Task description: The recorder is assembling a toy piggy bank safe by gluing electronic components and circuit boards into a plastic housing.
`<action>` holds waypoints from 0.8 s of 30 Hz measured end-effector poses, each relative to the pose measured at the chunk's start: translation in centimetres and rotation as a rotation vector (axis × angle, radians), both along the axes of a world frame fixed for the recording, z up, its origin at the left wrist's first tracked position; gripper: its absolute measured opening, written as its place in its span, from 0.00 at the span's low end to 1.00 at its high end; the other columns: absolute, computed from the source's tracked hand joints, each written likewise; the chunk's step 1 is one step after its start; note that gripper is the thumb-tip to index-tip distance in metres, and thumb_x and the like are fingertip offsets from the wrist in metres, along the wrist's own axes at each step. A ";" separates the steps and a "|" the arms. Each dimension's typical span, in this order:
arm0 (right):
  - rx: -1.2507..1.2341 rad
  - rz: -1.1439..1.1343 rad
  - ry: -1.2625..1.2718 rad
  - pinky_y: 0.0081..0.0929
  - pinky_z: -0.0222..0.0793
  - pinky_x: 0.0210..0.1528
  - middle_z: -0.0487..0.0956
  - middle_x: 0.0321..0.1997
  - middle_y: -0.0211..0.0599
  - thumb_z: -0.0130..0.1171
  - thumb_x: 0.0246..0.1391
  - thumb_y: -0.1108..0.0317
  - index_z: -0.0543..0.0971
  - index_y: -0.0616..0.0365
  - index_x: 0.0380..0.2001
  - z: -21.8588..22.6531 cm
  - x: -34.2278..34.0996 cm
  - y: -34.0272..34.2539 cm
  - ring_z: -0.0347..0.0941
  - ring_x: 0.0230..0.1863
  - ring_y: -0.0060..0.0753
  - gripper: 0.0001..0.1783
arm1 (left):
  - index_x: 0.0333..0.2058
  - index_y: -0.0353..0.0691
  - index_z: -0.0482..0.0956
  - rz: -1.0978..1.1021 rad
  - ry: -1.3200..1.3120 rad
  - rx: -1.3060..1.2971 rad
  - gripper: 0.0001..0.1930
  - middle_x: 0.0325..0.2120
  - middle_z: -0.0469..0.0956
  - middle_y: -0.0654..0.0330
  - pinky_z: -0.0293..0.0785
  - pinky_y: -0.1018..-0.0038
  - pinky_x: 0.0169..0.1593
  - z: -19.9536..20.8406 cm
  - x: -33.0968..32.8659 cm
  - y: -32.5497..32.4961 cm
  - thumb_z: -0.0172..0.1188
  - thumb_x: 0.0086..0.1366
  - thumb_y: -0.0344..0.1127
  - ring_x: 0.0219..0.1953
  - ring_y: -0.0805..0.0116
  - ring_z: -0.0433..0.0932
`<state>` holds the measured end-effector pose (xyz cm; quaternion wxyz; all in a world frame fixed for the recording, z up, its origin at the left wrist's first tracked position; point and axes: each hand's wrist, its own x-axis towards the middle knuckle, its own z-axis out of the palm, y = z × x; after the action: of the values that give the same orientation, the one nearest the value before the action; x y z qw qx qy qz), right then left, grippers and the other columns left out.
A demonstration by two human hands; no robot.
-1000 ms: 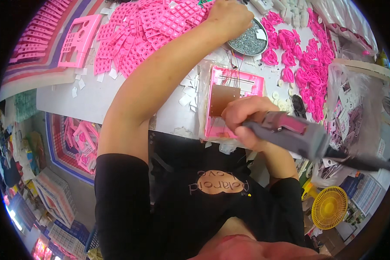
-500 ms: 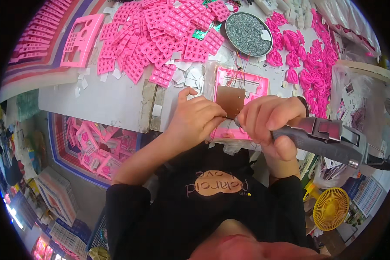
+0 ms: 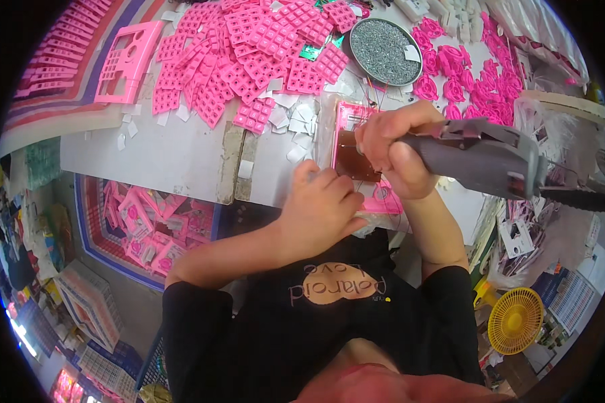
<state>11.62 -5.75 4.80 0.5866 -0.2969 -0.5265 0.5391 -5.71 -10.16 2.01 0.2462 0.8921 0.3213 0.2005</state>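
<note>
My right hand (image 3: 405, 149) is closed around the grey body of an electric screwdriver (image 3: 480, 161), held nearly level with its back end pointing right. Its tip is hidden behind my fingers, over a brown circuit board (image 3: 353, 163). That board lies in an open pink plastic casing (image 3: 345, 117) with thin wires at its far end. Just left of the casing's near part is my left hand (image 3: 323, 207), its fingers curled in. What those fingers hold, if anything, is hidden.
Pink keypad pieces (image 3: 262, 40) are heaped at the far left. Beyond the casing stands a round tray of small screws (image 3: 383, 54). Pink coiled parts (image 3: 474, 80) lie at the far right. A basket (image 3: 97, 232) of pink casings sits low left; a yellow fan (image 3: 515, 321) stands low right.
My right hand and the screwdriver have moved up and left over the brown board. My left hand has drawn back from the board's edge, toward me.
</note>
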 end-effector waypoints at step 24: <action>-0.168 -0.120 -0.276 0.25 0.71 0.38 0.79 0.46 0.36 0.63 0.59 0.66 0.62 0.60 0.68 -0.6 4.1 -2.5 0.74 0.39 0.26 0.36 | 0.30 0.47 0.75 -0.021 -0.210 -0.103 0.11 0.27 0.76 0.68 0.58 0.64 0.45 -1.1 1.0 1.7 0.67 0.49 0.27 0.33 0.67 0.74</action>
<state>15.75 -8.26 4.15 0.5131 -0.4470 -0.5364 0.4992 -4.66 -8.49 0.86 0.3262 0.8556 0.2945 0.2734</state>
